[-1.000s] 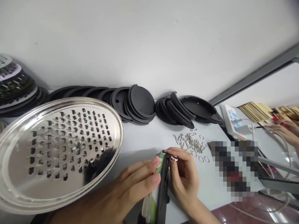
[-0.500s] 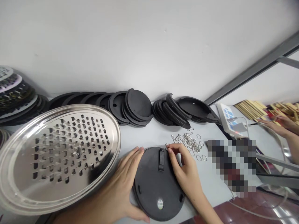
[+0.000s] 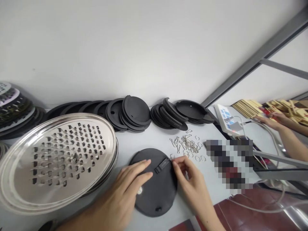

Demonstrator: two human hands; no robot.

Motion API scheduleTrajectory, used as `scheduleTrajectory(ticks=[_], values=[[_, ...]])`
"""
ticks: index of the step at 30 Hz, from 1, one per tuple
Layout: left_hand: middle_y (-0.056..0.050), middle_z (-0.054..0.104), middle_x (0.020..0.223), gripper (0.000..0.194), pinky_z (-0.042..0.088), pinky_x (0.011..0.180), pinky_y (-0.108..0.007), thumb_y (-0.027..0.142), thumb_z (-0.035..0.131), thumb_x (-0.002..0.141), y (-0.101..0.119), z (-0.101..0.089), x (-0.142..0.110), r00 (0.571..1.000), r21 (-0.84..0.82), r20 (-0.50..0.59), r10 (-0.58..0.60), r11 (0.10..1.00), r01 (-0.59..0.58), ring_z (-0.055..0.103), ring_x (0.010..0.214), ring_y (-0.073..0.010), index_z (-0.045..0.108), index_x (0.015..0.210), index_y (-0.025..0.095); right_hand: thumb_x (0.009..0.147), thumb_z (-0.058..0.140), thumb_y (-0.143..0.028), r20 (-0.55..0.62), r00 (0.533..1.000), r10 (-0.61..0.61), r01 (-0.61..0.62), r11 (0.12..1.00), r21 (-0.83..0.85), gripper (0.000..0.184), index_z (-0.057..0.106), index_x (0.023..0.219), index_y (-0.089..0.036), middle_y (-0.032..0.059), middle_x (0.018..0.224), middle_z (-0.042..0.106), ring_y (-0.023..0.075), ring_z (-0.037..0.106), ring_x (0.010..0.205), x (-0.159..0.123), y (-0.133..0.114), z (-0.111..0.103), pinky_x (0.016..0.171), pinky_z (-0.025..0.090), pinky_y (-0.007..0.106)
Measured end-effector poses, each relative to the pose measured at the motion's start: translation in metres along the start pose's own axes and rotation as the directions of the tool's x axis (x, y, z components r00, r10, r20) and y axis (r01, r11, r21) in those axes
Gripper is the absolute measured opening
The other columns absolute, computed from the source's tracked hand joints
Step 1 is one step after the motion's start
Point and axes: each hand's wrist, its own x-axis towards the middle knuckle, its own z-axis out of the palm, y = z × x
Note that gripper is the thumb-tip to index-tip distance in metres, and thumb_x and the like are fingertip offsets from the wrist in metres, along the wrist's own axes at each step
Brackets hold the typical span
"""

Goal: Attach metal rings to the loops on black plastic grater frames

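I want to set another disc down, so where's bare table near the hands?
Bare table lies between the black disc under the left hand and the stacked discs, and right of the right hand, before the pixelated patch. Crowded: the steel grater leftward, the metal rings ahead.

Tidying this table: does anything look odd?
Yes: loose silver wire rings and clips lie scattered on the white table, and a pixelated blurred patch hides whatever lies to their right.

white table (image 3: 144, 141); a steel grater plate (image 3: 57, 160); black rubber discs (image 3: 136, 110); loose metal rings (image 3: 185, 144)
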Motion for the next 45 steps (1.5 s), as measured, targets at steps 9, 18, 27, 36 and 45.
scheduleTrajectory(ticks=[9, 18, 27, 36, 45], values=[[-0.011, 0.055, 0.134, 0.048, 0.047, 0.099, -0.044, 0.007, 0.042, 0.083, 0.010, 0.008, 0.016, 1.000, 0.279, 0.021, 0.023, 0.960, -0.028, 0.052, 0.121, -0.0292, 0.050, 0.130, 0.014, 0.095, 0.047, -0.040, 0.278, 0.960, 0.039, -0.071, 0.992, 0.107, 0.028, 0.049, 0.075, -0.020, -0.0029, 0.066, 0.049, 0.0131, 0.046, 0.062, -0.002, -0.013, 0.002, 0.057, 0.038, 0.025], [-0.019, 0.056, 0.130, 0.040, 0.050, 0.093, -0.048, 0.022, 0.049, 0.091, 0.012, 0.020, 0.043, 0.997, 0.426, -0.063, 0.040, 0.905, -0.009, 0.052, 0.119, -0.0325, 0.053, 0.127, 0.004, 0.098, 0.043, -0.031, 0.493, 0.869, -0.036, 0.031, 0.999, 0.019, 0.022, 0.047, 0.078, -0.020, -0.0047, 0.065, 0.047, 0.0111, 0.042, 0.060, 0.017, -0.019, -0.011, 0.057, 0.032, 0.024], [-0.019, 0.063, 0.122, 0.033, 0.054, 0.083, -0.045, 0.014, 0.041, 0.095, 0.010, 0.022, 0.044, 0.990, 0.467, -0.108, 0.088, 0.884, -0.027, 0.060, 0.109, -0.0316, 0.062, 0.119, 0.005, 0.097, 0.042, -0.027, 0.636, 0.770, -0.045, 0.076, 0.997, -0.021, 0.023, 0.040, 0.075, -0.021, -0.0057, 0.063, 0.037, 0.0102, 0.033, 0.057, 0.034, -0.018, -0.018, 0.053, 0.028, 0.024], [-0.016, 0.063, 0.123, 0.034, 0.053, 0.081, -0.044, 0.015, 0.039, 0.096, 0.011, 0.022, 0.044, 0.992, 0.444, -0.110, 0.055, 0.896, 0.000, 0.059, 0.107, -0.0308, 0.062, 0.120, 0.008, 0.097, 0.040, -0.027, 0.672, 0.740, -0.012, 0.024, 1.000, -0.008, 0.022, 0.041, 0.076, -0.021, -0.0054, 0.065, 0.038, 0.0104, 0.032, 0.058, 0.041, -0.017, -0.014, 0.054, 0.028, 0.024], [-0.016, 0.061, 0.124, 0.028, 0.051, 0.080, -0.048, 0.015, 0.043, 0.094, 0.013, 0.022, 0.044, 0.996, 0.357, -0.090, -0.024, 0.933, 0.055, 0.058, 0.105, -0.0313, 0.062, 0.114, 0.012, 0.097, 0.041, -0.027, 0.720, 0.694, 0.014, 0.012, 0.999, -0.031, 0.024, 0.038, 0.074, -0.021, -0.0057, 0.064, 0.034, 0.0105, 0.029, 0.058, 0.047, -0.021, -0.019, 0.053, 0.026, 0.025]])
